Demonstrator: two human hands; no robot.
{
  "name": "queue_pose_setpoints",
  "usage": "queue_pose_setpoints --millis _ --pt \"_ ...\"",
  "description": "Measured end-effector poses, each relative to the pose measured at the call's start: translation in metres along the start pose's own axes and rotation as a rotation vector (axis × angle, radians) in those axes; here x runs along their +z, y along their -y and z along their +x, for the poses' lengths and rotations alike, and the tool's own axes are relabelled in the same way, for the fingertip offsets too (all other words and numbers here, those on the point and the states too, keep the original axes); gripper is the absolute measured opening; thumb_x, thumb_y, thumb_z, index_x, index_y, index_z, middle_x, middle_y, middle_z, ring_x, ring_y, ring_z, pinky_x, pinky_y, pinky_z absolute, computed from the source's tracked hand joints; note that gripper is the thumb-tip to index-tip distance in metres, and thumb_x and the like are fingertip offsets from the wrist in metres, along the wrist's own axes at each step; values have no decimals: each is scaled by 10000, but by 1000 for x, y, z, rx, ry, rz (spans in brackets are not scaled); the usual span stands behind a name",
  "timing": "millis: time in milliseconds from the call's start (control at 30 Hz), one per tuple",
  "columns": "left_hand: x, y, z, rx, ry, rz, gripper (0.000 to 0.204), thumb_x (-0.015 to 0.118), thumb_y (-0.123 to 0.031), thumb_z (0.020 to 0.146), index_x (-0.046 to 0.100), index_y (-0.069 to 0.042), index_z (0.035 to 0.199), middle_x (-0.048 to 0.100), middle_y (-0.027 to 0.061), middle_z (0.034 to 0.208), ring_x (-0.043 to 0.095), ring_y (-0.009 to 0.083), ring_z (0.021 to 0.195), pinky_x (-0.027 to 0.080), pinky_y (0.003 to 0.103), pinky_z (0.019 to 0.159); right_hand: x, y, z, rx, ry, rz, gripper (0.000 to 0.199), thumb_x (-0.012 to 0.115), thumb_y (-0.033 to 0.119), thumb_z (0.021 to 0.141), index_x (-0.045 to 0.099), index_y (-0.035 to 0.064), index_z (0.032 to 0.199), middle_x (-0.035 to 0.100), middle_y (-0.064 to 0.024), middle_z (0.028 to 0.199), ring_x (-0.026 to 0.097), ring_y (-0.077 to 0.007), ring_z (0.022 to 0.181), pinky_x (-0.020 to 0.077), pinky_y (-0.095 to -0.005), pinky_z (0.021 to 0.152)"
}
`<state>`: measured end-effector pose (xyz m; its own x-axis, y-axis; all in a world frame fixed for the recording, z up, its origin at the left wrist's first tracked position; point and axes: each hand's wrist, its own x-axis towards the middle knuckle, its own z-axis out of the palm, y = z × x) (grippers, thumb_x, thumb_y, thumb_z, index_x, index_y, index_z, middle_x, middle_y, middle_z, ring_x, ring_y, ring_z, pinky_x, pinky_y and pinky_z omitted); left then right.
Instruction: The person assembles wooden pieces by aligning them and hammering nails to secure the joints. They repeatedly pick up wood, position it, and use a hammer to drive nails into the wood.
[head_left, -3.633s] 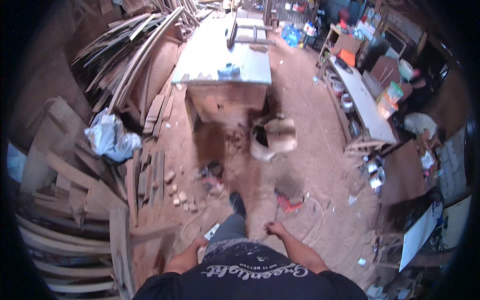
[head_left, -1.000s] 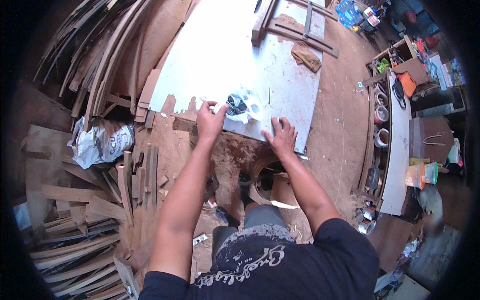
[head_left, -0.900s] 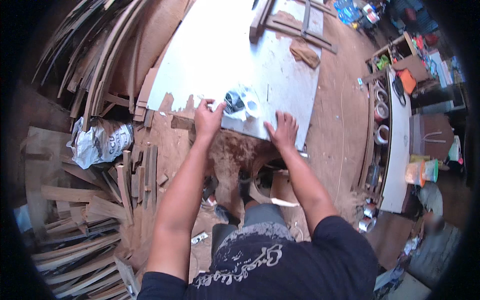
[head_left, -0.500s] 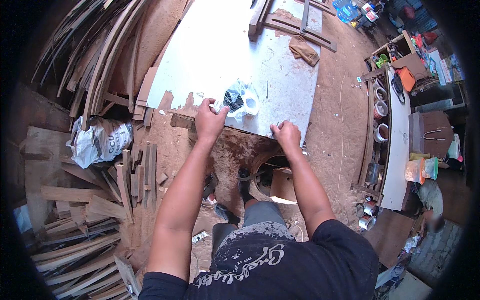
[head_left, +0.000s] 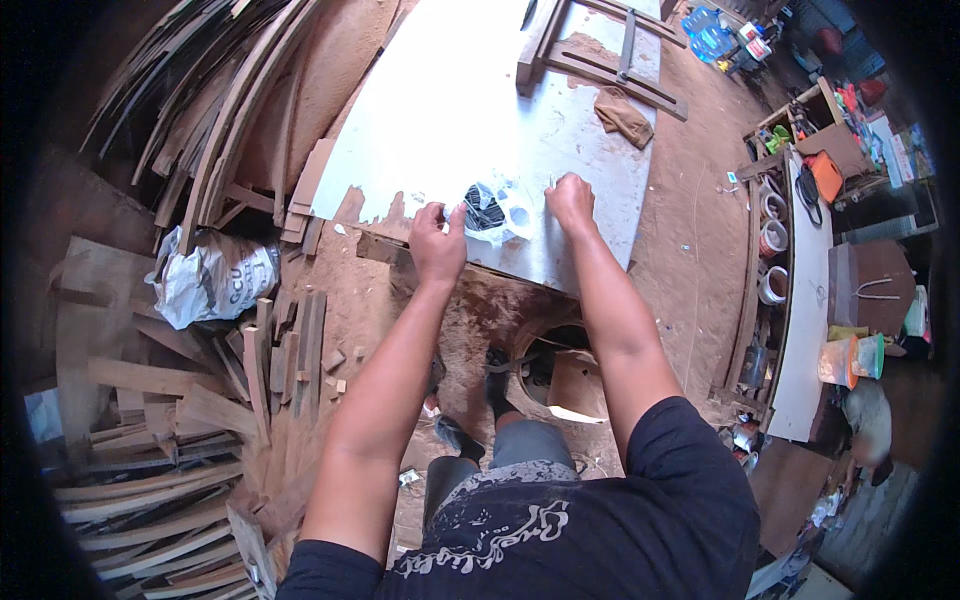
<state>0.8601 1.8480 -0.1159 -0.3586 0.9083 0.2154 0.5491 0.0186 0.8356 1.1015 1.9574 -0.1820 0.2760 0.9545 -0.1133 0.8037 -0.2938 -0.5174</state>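
Observation:
A clear plastic bag (head_left: 517, 217) with thin dark pieces (head_left: 484, 208) in it, like nails or screws, lies near the front edge of the pale tabletop (head_left: 575, 140). My left hand (head_left: 438, 245) is at the bag's left side, thumb and fingers curled together. A small whitish bit shows between them; I cannot tell whether it is part of the bag. To the bag's right, my right hand (head_left: 571, 203) is low over the tabletop, its fingers pinched. Something thin shows at the fingertips, too small to name.
A wooden frame (head_left: 600, 75) and a brown cloth (head_left: 623, 117) lie toward the table's far right. Wood offcuts (head_left: 280, 350) and a white sack (head_left: 218, 280) are piled at left. A shelf bench (head_left: 795, 330) with tubs stands at right. A round opening (head_left: 560, 370) containing cardboard is below the table edge.
My right hand has moved from the front edge farther over the tabletop, where a thin dark piece lay. My left hand remains beside the bag. The whole view has shifted slightly.

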Motion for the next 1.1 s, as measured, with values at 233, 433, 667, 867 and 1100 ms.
queue_pose_setpoints --millis 233,433,667,867,1100 --pt "-5 -1 13 -126 -19 -26 396 757 -281 921 701 -24 1217 753 197 1038 725 326 889 558 433 817 31 6 7 -151 102 -266 290 751 204 815 749 -20 1000 741 -275 1045 721 -445 1016 575 -521 917" --pt "3 -7 22 -21 76 -179 405 715 -333 956 711 41 1110 696 239 1159 650 377 1116 496 442 997 2 26 5 -176 213 574 271 740 199 930 719 -46 1043 740 -125 957 711 -183 875 573 -352 784" --pt "-44 -55 -55 -253 -49 -579 280 579 -273 1023 602 4 986 638 215 882 646 322 814 502 469 761 -16 89 -143 -686 560 699 213 587 158 1053 637 -29 1140 671 -36 1047 620 -118 938 520 -297 849" --pt "-130 -50 -186 -265 -161 -483 326 606 -299 1014 624 20 1082 670 265 993 652 464 963 505 480 837 -45 113 -274 -580 975 346 229 670 128 931 651 -33 1093 734 -123 991 698 -201 912 548 -374 745" --pt "-240 -21 -377 -450 -118 -313 379 637 -348 1004 609 -1 1154 691 231 992 690 418 953 523 490 827 60 69 -387 -1374 1217 -163 313 704 219 894 656 40 1146 726 -231 960 728 -430 924 564 -479 764"
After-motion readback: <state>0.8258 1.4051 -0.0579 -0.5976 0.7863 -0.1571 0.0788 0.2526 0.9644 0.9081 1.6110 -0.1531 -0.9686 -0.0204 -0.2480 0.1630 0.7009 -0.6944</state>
